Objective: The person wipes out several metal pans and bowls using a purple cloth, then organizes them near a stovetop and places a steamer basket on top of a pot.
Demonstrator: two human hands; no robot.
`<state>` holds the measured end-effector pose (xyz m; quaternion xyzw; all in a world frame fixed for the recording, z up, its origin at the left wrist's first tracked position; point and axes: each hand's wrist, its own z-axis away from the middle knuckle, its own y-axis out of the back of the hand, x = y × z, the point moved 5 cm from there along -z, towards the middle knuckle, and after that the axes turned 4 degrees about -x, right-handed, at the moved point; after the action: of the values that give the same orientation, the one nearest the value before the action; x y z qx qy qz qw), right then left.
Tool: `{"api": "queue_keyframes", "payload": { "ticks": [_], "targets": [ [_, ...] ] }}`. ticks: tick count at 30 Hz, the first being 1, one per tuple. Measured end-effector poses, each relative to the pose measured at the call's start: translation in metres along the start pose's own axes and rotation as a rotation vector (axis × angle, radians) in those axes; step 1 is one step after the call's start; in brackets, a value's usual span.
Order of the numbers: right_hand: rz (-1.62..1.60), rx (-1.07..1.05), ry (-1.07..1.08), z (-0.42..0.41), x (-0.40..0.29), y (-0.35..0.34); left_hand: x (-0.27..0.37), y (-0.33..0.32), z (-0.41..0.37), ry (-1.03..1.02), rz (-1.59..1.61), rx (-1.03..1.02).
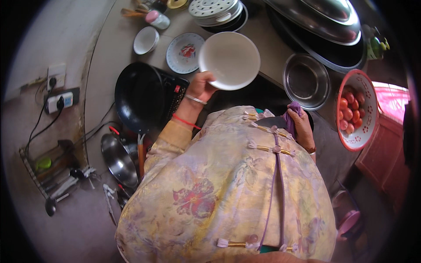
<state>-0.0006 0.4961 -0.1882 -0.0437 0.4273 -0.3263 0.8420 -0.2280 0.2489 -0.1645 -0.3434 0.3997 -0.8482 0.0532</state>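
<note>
With my left hand [203, 86] I grip the rim of a plain white plate [230, 60], thumb over its lower left edge. My right hand [301, 126], lower and to the right, is closed on a bunched purple cloth [292, 116]. Behind the held plate lies a white plate with a red floral centre [185, 52]. A small white bowl [146, 40] stands left of that. A steel basin [306, 81] sits beyond my right hand, and a red-rimmed enamel basin [357, 139] beside it holds several tomatoes [352, 108].
A black wok [139, 95] rests by an induction cooker [177, 88] on my left. Steel pans [119, 159] are nearer me. A perforated steamer [215, 11] stands at the back, a large steel lid [329, 19] at the back right. Plugs and cords [60, 102] are on the left wall.
</note>
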Motion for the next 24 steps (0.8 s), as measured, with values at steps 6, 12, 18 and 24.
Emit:
{"api": "queue_keyframes", "payload": {
  "ticks": [6, 12, 18, 24],
  "targets": [
    [0.041, -0.157, 0.014, -0.013, -0.007, -0.018, 0.081, 0.023, 0.121, -0.466, -0.060, 0.337],
    [0.179, -0.284, -0.014, -0.024, -0.011, -0.041, 0.141, 0.124, 0.186, -0.574, -0.290, 0.951],
    [0.272, -0.290, 0.058, -0.023, -0.026, -0.066, 0.166, 0.214, 0.222, -0.738, -0.615, 1.392],
    [0.303, -0.293, 0.053, -0.027, -0.025, -0.082, 0.174, 0.236, 0.221, -0.626, -0.999, 1.631]
  ]
}}
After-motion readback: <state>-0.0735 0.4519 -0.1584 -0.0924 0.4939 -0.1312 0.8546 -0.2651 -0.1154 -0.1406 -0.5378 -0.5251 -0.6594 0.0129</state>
